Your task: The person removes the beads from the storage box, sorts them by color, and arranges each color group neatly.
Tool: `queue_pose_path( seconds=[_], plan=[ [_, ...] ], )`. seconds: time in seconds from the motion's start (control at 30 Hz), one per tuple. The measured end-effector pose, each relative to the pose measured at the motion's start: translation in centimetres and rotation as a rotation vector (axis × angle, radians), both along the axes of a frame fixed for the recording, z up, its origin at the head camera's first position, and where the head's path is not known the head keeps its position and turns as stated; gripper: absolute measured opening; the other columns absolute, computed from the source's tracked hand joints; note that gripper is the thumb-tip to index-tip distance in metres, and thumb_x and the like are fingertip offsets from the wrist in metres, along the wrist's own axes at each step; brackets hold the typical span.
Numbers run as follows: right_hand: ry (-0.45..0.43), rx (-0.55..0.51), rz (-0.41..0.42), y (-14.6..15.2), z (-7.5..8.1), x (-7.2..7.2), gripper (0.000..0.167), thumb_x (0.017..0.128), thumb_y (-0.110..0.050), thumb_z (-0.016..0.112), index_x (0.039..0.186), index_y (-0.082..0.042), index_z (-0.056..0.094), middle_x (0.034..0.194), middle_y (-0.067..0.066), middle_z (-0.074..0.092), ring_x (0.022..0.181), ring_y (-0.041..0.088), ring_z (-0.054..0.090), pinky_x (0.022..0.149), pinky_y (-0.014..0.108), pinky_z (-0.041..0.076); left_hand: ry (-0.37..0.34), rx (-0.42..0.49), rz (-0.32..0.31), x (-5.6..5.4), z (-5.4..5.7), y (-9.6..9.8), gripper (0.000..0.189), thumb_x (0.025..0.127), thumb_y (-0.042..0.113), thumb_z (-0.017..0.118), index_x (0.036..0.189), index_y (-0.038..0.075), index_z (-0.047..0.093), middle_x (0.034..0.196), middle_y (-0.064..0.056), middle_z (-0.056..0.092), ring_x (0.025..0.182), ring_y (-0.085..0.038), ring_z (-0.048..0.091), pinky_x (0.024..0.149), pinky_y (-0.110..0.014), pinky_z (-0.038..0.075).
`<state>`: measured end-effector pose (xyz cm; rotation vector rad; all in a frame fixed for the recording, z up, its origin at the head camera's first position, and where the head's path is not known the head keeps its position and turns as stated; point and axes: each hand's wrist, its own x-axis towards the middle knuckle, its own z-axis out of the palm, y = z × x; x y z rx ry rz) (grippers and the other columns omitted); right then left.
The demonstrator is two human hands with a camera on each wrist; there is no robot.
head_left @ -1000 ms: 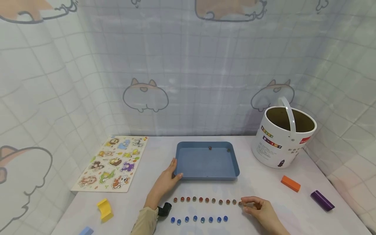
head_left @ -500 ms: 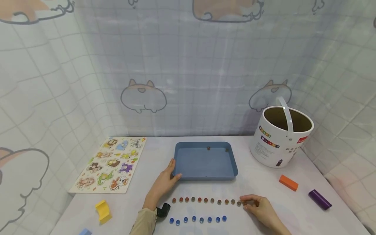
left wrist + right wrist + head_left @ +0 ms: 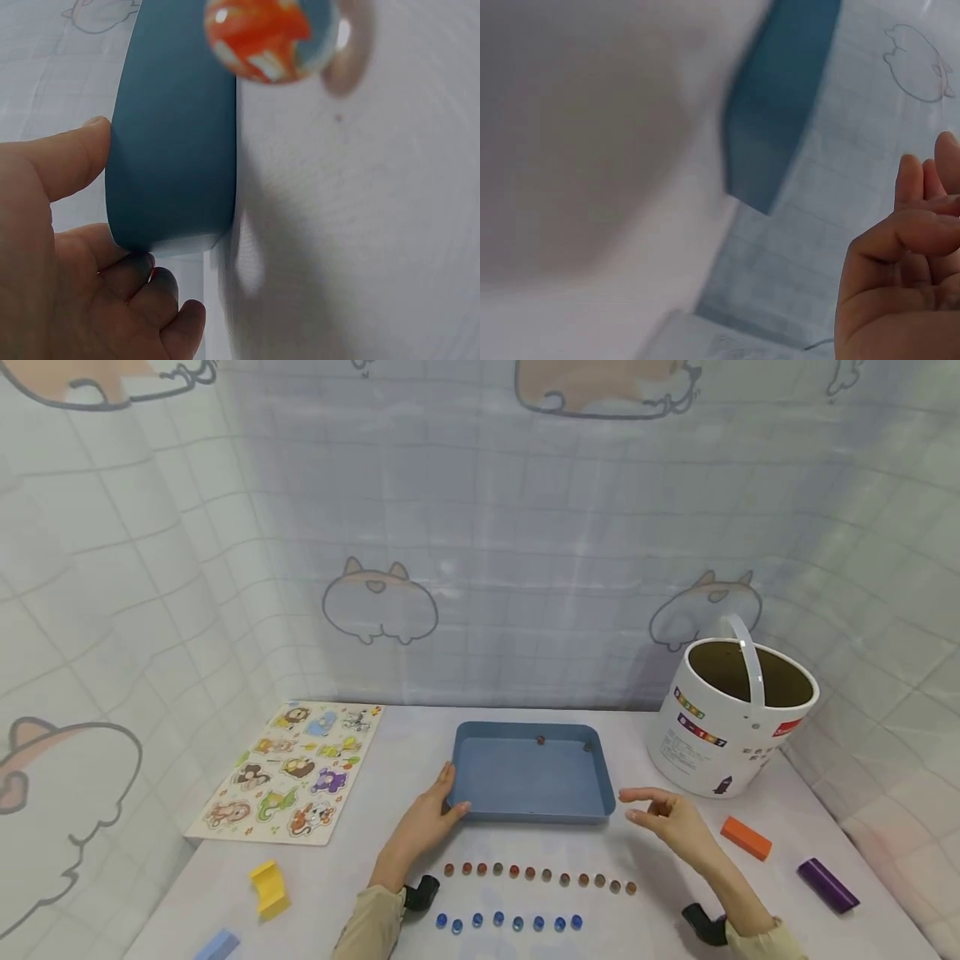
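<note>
My left hand [image 3: 422, 827] holds the near left corner of a shallow blue tray [image 3: 534, 816], thumb on its front wall and fingers around its left side. In the left wrist view the thumb meets the tray wall [image 3: 176, 135]. Two small reddish-brown marbles, one of them this marble [image 3: 540, 740], lie at the tray's back. My right hand [image 3: 678, 827] hovers just off the tray's near right corner, thumb and index finger apart with nothing visible between them. Before the tray runs a row of red and brownish marbles [image 3: 530, 873]; nearer me is a row of blue marbles [image 3: 538, 923].
A white bucket [image 3: 693, 752] with a handle stands back right. Near it lie an orange block [image 3: 746, 838] and a purple block [image 3: 828, 885]. On the left are an animal puzzle board [image 3: 285, 777], a yellow curved block [image 3: 269, 891] and a light-blue block [image 3: 217, 945].
My right hand has left the right end of the reddish row, where a marble now shows at the end, and moved up and away toward the tray's corner. The left hand stays on the tray.
</note>
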<state>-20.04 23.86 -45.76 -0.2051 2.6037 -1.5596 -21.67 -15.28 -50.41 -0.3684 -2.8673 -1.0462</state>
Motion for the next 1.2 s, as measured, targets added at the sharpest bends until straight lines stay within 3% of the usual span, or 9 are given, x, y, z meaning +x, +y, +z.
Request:
queue_pose_path(
  seconds=[0.13, 0.23, 0.37, 0.53, 0.77, 1.0, 1.2],
  plan=[
    [0.094, -0.018, 0.086, -1.1, 1.9, -4.1, 0.037, 0.089, -0.020, 0.071, 0.120, 0.001, 0.066, 0.075, -0.007, 0.062, 0.056, 0.007, 0.039, 0.049, 0.023, 0.034, 0.012, 0.003, -0.007, -0.2, 0.2, -0.1, 0.075, 0.097, 0.035, 0.058, 0.151, -0.004, 0.023, 0.159, -0.021, 0.020, 0.146, -0.038, 0.026, 0.119, -0.051, 0.026],
    [0.109, -0.044, 0.135, -2.1, 3.1, -7.3, 0.037, 0.090, -0.020, 0.069, 0.121, 0.001, 0.066, 0.094, -0.011, 0.071, 0.058, 0.006, 0.040, 0.051, 0.022, 0.035, 0.001, 0.001, -0.005, -0.3, 0.2, -0.1, 0.076, 0.097, 0.035, 0.058, 0.152, -0.003, 0.021, 0.160, -0.021, 0.019, 0.147, -0.037, 0.025, 0.119, -0.050, 0.026],
    [0.069, -0.084, 0.149, -3.5, 4.1, -10.8, 0.040, 0.093, -0.026, 0.066, 0.125, -0.002, 0.064, 0.119, 0.005, 0.070, 0.069, 0.008, 0.044, 0.058, 0.025, 0.038, -0.015, -0.004, -0.008, -0.2, 0.2, -0.1, 0.076, 0.097, 0.034, 0.058, 0.152, -0.003, 0.020, 0.160, -0.020, 0.018, 0.147, -0.036, 0.024, 0.119, -0.050, 0.025],
    [0.041, -0.094, 0.143, -5.9, 3.7, -14.0, 0.039, 0.096, -0.027, 0.062, 0.127, -0.004, 0.064, 0.130, 0.018, 0.062, 0.062, 0.010, 0.040, 0.060, 0.031, 0.039, 0.000, 0.006, -0.003, -0.3, 0.3, -0.2, 0.075, 0.096, 0.032, 0.059, 0.151, -0.004, 0.022, 0.159, -0.021, 0.020, 0.146, -0.038, 0.025, 0.118, -0.053, 0.026],
    [-0.026, -0.071, 0.090, -9.0, 0.5, -15.7, 0.032, 0.093, -0.022, 0.066, 0.119, -0.005, 0.069, 0.121, 0.013, 0.068, 0.051, 0.010, 0.032, 0.053, 0.030, 0.034, -0.014, -0.004, -0.027, -0.1, -0.1, 0.0, 0.076, 0.097, 0.037, 0.057, 0.152, -0.003, 0.021, 0.160, -0.020, 0.019, 0.146, -0.036, 0.025, 0.118, -0.051, 0.027],
    [-0.050, -0.074, 0.001, -10.7, -2.2, -16.3, 0.028, 0.092, -0.021, 0.068, 0.116, -0.007, 0.071, 0.119, 0.011, 0.070, 0.087, 0.021, 0.057, 0.069, 0.029, 0.046, -0.007, 0.004, -0.012, 0.0, -0.1, -0.1, 0.075, 0.097, 0.034, 0.058, 0.151, -0.003, 0.023, 0.160, -0.020, 0.020, 0.146, -0.037, 0.026, 0.118, -0.051, 0.027],
    [-0.018, 0.016, -0.062, -11.1, -3.5, -16.2, 0.024, 0.091, -0.016, 0.069, 0.113, -0.007, 0.073, 0.116, 0.014, 0.071, 0.091, 0.021, 0.064, 0.065, 0.024, 0.049, -0.008, 0.003, -0.024, -0.1, 0.1, 0.0, 0.075, 0.097, 0.035, 0.057, 0.151, -0.003, 0.023, 0.160, -0.020, 0.020, 0.146, -0.036, 0.027, 0.118, -0.051, 0.028]
  ],
)
